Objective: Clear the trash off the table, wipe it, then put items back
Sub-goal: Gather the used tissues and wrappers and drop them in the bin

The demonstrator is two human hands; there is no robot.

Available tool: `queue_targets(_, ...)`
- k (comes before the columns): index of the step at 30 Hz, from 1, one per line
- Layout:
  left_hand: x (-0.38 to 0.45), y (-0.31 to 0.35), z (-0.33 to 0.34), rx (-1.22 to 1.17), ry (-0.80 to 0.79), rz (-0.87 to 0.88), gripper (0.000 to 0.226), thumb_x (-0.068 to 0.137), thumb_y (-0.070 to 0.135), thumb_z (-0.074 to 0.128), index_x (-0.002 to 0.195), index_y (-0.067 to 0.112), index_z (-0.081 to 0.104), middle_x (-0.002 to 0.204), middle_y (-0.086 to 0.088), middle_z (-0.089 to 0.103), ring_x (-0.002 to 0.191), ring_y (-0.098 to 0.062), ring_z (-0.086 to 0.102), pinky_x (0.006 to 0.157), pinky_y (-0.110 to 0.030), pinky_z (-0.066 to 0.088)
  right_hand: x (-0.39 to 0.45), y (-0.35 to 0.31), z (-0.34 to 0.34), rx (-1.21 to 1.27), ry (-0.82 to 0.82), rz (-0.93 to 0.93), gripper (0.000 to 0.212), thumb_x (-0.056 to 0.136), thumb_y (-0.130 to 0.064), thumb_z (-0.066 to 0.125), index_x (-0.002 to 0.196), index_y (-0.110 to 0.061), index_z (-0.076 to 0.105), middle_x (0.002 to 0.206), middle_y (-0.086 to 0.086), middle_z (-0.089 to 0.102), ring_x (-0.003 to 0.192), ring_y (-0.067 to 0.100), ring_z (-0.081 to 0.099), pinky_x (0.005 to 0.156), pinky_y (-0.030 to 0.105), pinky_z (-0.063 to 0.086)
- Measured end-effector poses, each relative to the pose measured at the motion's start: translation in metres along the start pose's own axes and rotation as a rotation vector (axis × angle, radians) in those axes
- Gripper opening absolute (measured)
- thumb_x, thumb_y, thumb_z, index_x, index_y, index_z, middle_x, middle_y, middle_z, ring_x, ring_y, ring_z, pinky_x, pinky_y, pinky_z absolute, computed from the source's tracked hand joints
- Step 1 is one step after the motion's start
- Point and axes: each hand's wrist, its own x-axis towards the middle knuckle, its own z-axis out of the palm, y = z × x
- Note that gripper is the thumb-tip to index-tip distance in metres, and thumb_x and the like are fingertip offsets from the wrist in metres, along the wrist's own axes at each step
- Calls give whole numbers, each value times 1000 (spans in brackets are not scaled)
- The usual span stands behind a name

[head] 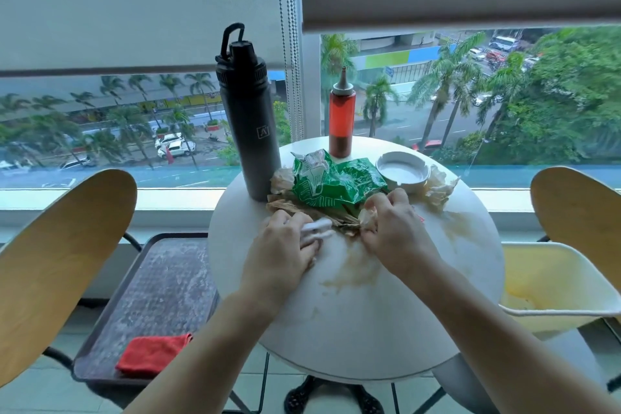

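Observation:
On the round white table (pixel 386 329) lies a heap of trash: a crumpled green wrapper (pixel 331 183), brown paper scraps (pixel 289 205) and stained crumpled napkins (pixel 440 188). My left hand (pixel 285 242) grips a white crumpled tissue (pixel 317 228) at the heap's near edge. My right hand (pixel 393 218) closes on a stained napkin wad (pixel 366 217) beside it. Brown spill stains (pixel 356 269) mark the tabletop. A black water bottle (pixel 250 124), a red sauce bottle (pixel 341 118) and a white ashtray (pixel 403 171) stand at the far side.
A dark tray (pixel 161 296) with a folded red cloth (pixel 153 355) rests on the chair at left. A white bin (pixel 551 289) stands at right. Wooden chair backs (pixel 57 252) flank the table. The window glass lies right behind the table.

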Motion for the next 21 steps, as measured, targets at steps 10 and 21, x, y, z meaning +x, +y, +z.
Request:
queue_targets(10, -5, 2, -2, 63, 66, 14, 16, 88, 32, 70, 96, 19, 66, 104, 1, 52, 101, -21, 49, 81, -36, 52, -3, 1, -3, -100, -75, 18, 27, 89, -19, 56, 114, -10, 62, 110, 14, 59, 104, 34, 56, 79, 33, 36)
queue_targets(21, 9, 1, -1, 61, 24, 109, 22, 83, 37, 71, 84, 26, 52, 86, 7, 50, 82, -19, 46, 88, -39, 42, -7, 5, -4, -156, -88, -3, 17, 89, -22, 52, 101, -12, 60, 109, 10, 53, 104, 34, 49, 94, 44, 43)
